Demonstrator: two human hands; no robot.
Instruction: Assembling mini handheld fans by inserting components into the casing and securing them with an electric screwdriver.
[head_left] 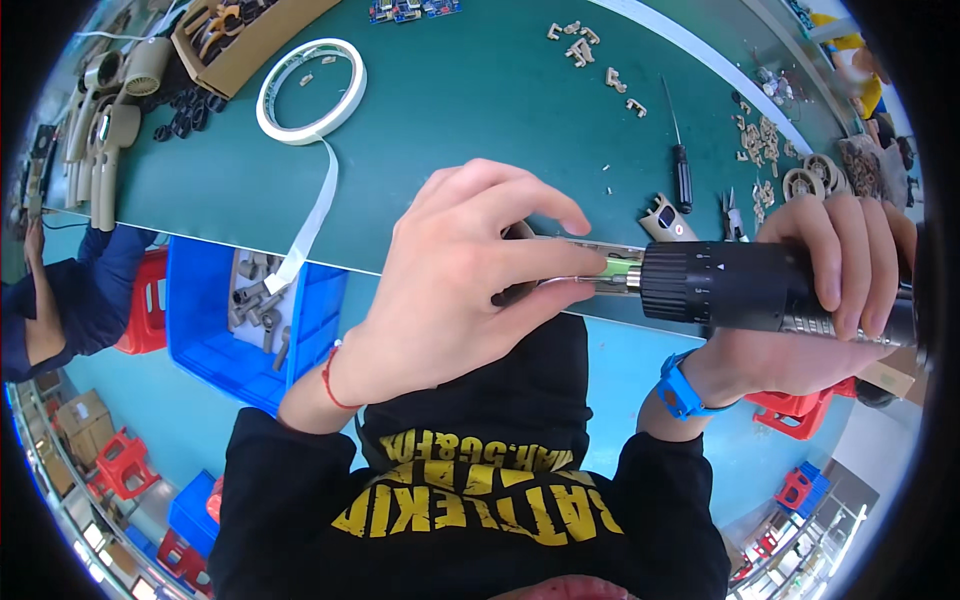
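My left hand, fingers pinched, grips a slim, pale, open housing above the table's near edge. Something green shows inside it, and my fingers hide most of the piece. My right hand is wrapped round a black electric screwdriver with a ribbed collar. The tool lies level and its metal nose meets the right end of the housing, near my left fingertips. Whether a screw sits at the tip cannot be made out.
On the green table lie a tape roll, a thin screwdriver, pliers, a beige shell and small beige parts. A blue crate with grey parts stands left, near another person's sleeve.
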